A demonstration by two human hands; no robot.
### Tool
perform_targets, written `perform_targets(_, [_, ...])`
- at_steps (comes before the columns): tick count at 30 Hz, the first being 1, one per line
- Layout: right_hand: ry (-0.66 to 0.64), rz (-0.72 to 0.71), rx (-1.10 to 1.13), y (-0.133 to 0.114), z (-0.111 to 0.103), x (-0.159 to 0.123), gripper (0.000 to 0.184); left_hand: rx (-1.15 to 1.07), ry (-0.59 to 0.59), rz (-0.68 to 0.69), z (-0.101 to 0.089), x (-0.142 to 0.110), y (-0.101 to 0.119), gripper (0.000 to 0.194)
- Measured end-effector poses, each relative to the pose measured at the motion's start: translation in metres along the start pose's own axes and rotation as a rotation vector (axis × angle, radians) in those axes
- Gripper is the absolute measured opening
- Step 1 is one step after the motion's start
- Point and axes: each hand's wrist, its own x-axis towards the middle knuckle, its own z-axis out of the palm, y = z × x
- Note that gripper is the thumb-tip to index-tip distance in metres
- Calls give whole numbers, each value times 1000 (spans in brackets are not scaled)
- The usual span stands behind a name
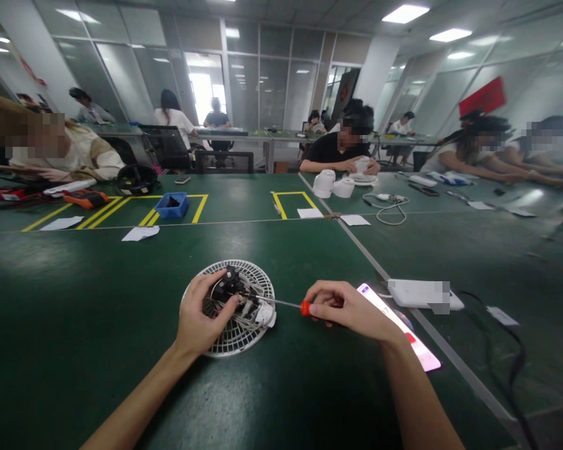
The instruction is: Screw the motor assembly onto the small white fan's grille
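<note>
A round white fan grille (244, 345) lies flat on the green table in front of me. On it sits a black fan motor (226, 289) with wires and white plastic parts around it. My left hand (199, 312) is closed around the motor, thumb and fingers on its near and far sides. In my right hand (338, 306) is a screwdriver (288, 304) with a red handle, held almost level. Its shaft points left and reaches the motor's right side. The tip is too small to make out among the parts.
Right of my right hand lie a lit phone (422, 350) and a white power bank (420, 294) with cables. Farther off are a blue bin (171, 205), paper slips, white fan housings (323, 184) and a coiled cable (394, 209). Several people sit around the tables.
</note>
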Motion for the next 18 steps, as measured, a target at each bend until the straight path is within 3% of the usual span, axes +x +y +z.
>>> perform_targets(9, [-50,45,-4,8,0,3,31,87,44,62,3,0,-3,44])
perform_targets(18, [-93,3,-139,5,-11,-1,39,118,-33,82,-10,4,-1,39])
